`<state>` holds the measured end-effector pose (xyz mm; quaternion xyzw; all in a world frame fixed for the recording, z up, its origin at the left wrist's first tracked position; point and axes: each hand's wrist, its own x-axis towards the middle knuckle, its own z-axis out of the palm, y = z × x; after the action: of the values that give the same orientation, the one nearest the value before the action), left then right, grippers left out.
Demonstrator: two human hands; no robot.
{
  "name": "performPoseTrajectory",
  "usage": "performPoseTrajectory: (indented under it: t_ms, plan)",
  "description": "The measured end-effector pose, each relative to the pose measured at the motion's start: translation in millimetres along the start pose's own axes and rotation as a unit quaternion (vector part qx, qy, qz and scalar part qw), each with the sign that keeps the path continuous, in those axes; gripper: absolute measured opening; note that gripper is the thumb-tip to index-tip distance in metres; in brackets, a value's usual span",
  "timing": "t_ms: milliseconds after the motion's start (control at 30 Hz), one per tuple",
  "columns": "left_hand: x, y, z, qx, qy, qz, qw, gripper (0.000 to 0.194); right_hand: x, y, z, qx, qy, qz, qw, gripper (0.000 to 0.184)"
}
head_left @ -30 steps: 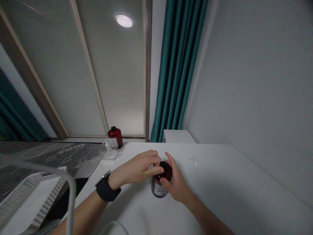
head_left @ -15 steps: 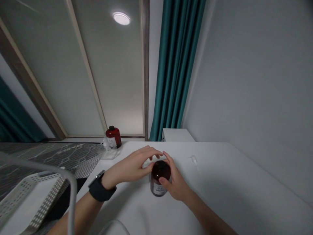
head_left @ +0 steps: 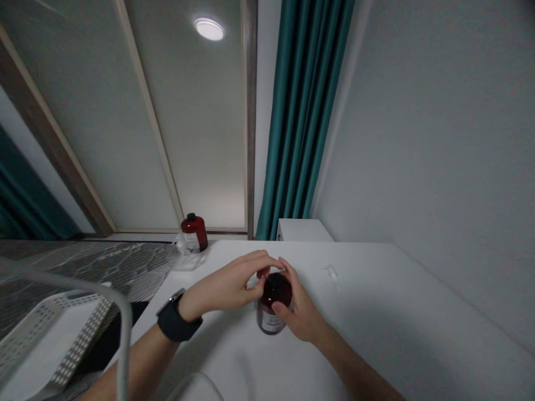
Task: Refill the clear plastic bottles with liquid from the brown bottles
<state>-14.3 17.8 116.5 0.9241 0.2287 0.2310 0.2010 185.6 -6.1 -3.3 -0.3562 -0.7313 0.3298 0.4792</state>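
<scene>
A dark red bottle [head_left: 272,312] with a pale label stands upright on the white table [head_left: 376,312]. My right hand [head_left: 301,312] wraps round its right side and holds it. My left hand [head_left: 234,284], with a dark watch on the wrist, reaches over from the left; its fingers are pinched together at the bottle's top. What sits between those fingertips is too small to see.
A second red bottle [head_left: 194,232] with a black cap stands at the table's far left corner beside a clear object [head_left: 186,257]. A small pale pump part [head_left: 332,274] lies on the table to the right. A white perforated basket [head_left: 45,345] sits low left. Teal curtain [head_left: 301,111] behind.
My left hand's fingers have curled from spread over the bottle top into a pinch at it. The right hand and the bottle have stayed put.
</scene>
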Motion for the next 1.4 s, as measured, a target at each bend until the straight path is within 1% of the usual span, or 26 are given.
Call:
performPoseTrajectory:
  t_ms: [133,200,267,333,433,500,567,633,733,867,967,1033,1067,1133,1233,1333,1400]
  plan:
    - [0.4,-1.0,1.1,-0.010,-0.006,0.016,1.000,0.041,-1.5,2.7,0.0,-0.003,0.000,-0.003,1.000,0.089]
    - [0.5,-1.0,1.3,-0.002,-0.010,0.011,1.000,0.037,-1.7,3.5,0.0,-0.004,-0.001,-0.007,1.000,0.088]
    - [0.6,-0.5,1.4,0.008,0.000,0.001,1.000,0.033,-1.3,3.7,-0.1,-0.006,-0.001,-0.006,1.000,0.087]
    - [0.7,0.2,1.4,0.009,0.009,0.003,1.000,0.034,-0.5,3.4,-0.2,-0.005,-0.002,-0.008,1.000,0.087]
    - [1.0,1.1,1.1,-0.003,-0.004,0.017,1.000,0.040,0.5,2.5,-0.5,0.006,-0.009,-0.019,1.000,0.085]
    - [1.0,1.4,0.7,-0.001,-0.010,0.012,1.000,0.039,0.4,1.9,-0.6,0.006,-0.011,-0.021,1.000,0.085]
    - [1.0,1.2,0.4,-0.001,-0.005,0.005,1.000,0.038,0.1,1.2,-0.7,0.000,-0.009,-0.016,1.000,0.086]
    - [0.9,0.6,0.5,-0.012,-0.005,0.014,1.000,0.039,-0.2,0.2,-0.7,0.004,-0.010,-0.015,1.000,0.086]
    - [0.9,-0.7,1.8,-0.026,-0.021,0.030,0.999,0.037,-0.5,-1.7,-0.9,0.017,-0.016,-0.018,1.000,0.085]
    - [1.0,-0.8,3.8,-0.032,-0.030,0.004,0.999,0.033,-0.8,-3.1,-1.2,0.014,-0.014,-0.018,1.000,0.083]
    - [1.7,0.3,5.4,-0.041,-0.019,-0.001,0.999,0.031,-0.6,-3.5,-1.3,0.016,-0.016,-0.015,1.000,0.083]
    - [2.7,0.7,6.9,-0.046,0.001,0.003,0.999,0.029,-0.5,-4.6,-1.3,0.016,-0.016,-0.023,0.999,0.082]
    - [3.3,0.7,7.8,-0.048,0.015,0.007,0.999,0.027,-0.6,-5.6,-1.3,0.011,-0.011,-0.030,0.999,0.078]
    - [4.5,0.2,9.6,-0.049,0.046,0.013,0.998,0.022,-0.9,-8.0,-1.8,-0.009,0.020,-0.045,0.999,0.063]
    - [5.1,-1.7,12.8,-0.044,0.090,0.008,0.995,0.014,-1.2,-12.6,-3.1,-0.055,0.113,-0.069,0.990,0.042]
    - [4.8,-4.5,16.5,-0.041,0.114,-0.007,0.993,0.017,-0.2,-18.0,-4.0,-0.119,0.195,-0.127,0.965,0.033]
    - [5.1,-5.7,19.1,-0.042,0.121,-0.009,0.992,0.018,1.1,-22.2,-3.8,-0.165,0.225,-0.174,0.944,0.034]
